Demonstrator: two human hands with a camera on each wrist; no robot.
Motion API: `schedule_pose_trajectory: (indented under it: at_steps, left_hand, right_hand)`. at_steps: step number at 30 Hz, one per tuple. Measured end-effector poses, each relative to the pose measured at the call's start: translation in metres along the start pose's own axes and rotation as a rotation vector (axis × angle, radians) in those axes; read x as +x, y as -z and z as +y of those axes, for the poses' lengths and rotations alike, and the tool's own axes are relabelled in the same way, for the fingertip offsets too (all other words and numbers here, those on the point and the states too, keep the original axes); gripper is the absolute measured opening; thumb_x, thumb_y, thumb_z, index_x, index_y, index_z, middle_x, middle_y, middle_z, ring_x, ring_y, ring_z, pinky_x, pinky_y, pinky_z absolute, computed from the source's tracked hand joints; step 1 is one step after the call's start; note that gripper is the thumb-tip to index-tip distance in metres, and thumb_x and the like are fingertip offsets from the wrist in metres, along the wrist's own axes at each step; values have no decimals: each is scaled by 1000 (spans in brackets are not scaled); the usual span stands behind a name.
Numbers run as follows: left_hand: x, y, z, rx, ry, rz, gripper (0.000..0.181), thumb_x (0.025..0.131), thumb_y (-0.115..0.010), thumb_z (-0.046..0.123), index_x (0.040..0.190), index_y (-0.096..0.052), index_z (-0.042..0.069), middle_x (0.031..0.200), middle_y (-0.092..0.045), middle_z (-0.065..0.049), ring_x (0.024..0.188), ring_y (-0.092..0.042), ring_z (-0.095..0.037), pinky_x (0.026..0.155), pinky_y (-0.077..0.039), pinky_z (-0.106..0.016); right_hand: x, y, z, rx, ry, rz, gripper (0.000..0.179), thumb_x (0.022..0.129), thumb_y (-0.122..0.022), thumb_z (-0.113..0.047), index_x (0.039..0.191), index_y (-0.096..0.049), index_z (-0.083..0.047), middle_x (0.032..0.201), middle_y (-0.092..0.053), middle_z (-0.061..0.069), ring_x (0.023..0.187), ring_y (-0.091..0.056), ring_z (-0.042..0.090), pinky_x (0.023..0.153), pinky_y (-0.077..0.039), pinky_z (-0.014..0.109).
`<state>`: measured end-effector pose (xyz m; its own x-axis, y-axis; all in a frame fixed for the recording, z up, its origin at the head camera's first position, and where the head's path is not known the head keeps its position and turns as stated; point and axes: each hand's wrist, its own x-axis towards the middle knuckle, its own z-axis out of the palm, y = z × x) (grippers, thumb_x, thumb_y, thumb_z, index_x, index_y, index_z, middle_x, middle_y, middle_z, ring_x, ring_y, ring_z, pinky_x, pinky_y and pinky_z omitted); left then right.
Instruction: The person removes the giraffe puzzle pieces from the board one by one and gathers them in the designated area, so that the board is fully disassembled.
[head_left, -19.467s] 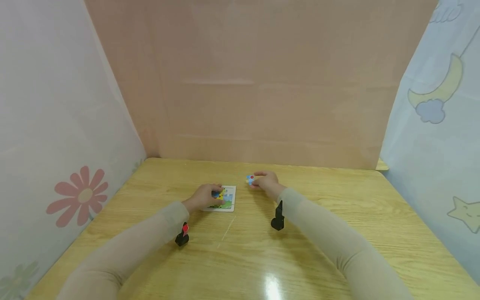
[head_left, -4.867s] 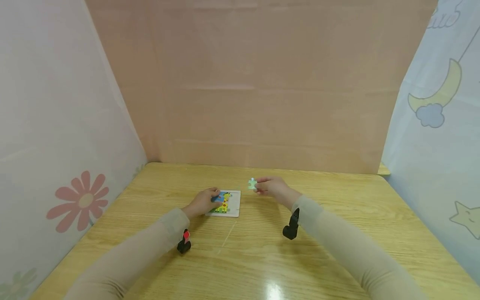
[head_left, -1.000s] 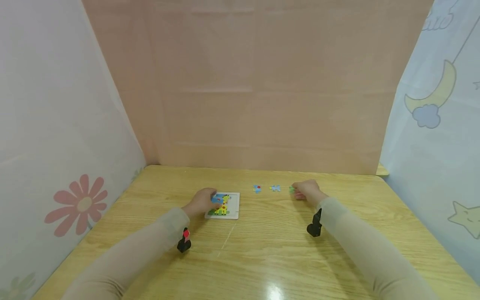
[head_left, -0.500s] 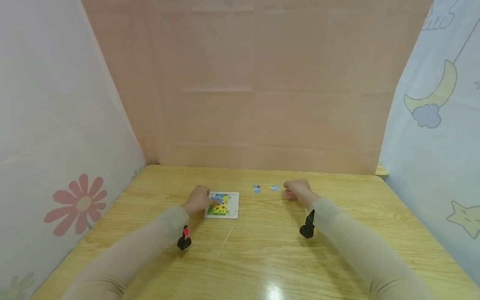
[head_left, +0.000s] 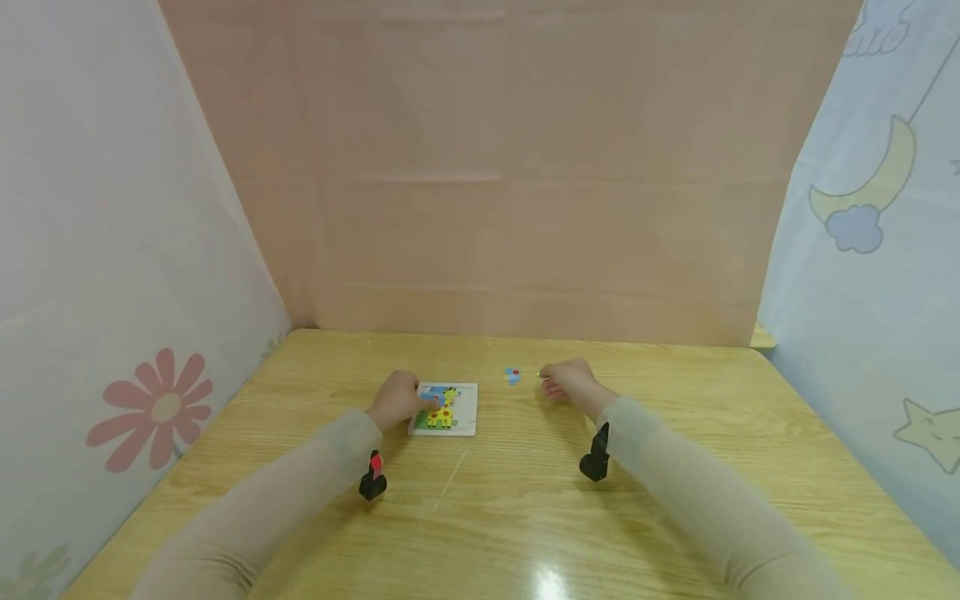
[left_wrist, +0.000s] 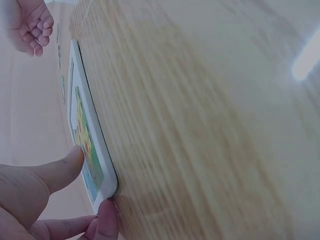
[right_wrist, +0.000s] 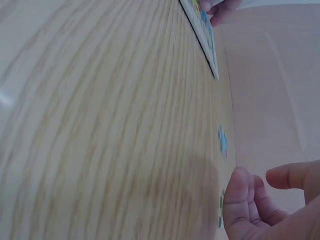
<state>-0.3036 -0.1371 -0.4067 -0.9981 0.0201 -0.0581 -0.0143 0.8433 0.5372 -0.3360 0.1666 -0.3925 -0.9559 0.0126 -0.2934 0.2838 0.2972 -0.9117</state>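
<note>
My left hand (head_left: 396, 400) holds the left side of a white-framed jigsaw puzzle board (head_left: 467, 414). In the left wrist view its thumb (left_wrist: 65, 170) presses on the giraffe picture (left_wrist: 85, 135), while other fingers grip the board's outer edge. The right side of the board shows bare white. My right hand (head_left: 573, 385) is over a row of loose jigsaw pieces, thumb and fingers apart with nothing between them in the right wrist view. A blue piece with a red dot (head_left: 513, 376) lies left of it. A greenish piece (right_wrist: 221, 210) is partly hidden beside its fingertips.
The wooden table (head_left: 480, 517) runs up to a tan back panel (head_left: 480, 208). Patterned cloth walls (head_left: 847, 333) stand on either side. Black wrist cameras (head_left: 596, 454) hang below both sleeves.
The right hand earlier held a red-dot piece, then a green one; these now lie in a row on the table. It has since moved left along the row. The left thumb has shifted slightly left.
</note>
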Motion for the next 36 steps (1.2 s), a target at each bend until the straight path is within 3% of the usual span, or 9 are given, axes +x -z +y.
schedule_pose_trajectory:
  at_steps: [3,7,14,21,26,36]
  left_hand:
    - [-2,0,2,-3,13,-2,57,78,-82,29,116,-63,-9,120,-62,-21,110,-58,-34,95,-49,-46]
    - [-4,0,5,-12,31,-2,64,77,-82,30,123,-59,-9,128,-59,-23,120,-55,-37,99,-47,-48]
    - [-4,0,7,-52,51,-3,63,77,-83,26,124,-58,-8,124,-60,-21,114,-57,-35,98,-47,-47]
    - [-3,-1,8,-85,100,-13,65,77,-83,26,127,-55,-5,124,-60,-18,113,-56,-32,99,-47,-45]
    - [-1,0,11,-95,117,-31,63,77,-83,25,126,-54,-4,122,-60,-17,106,-55,-28,96,-47,-43]
    - [-1,2,7,-143,104,-49,59,78,-82,20,123,-53,-5,118,-59,-17,103,-54,-29,93,-48,-43]
  right_hand:
    - [0,-10,-3,5,-5,-26,35,94,-57,-10,121,-59,12,86,-68,13,65,-65,14,70,-59,28]
    - [-2,-24,-8,12,-4,-77,36,94,-58,-11,122,-58,11,89,-67,14,69,-66,15,75,-59,30]
    - [-5,-54,-20,-1,20,-232,31,95,-57,-8,118,-59,14,101,-69,23,79,-70,22,86,-57,37]
    - [-1,-84,-25,-19,33,-331,28,94,-58,-4,114,-61,15,96,-69,21,76,-68,19,84,-57,36]
    - [-2,-94,-26,-153,111,-307,23,94,-57,-5,105,-67,13,91,-70,19,75,-68,20,78,-59,33]
    - [-7,-109,-26,-266,180,-234,20,93,-61,-5,102,-72,9,68,-65,9,59,-59,13,65,-57,27]
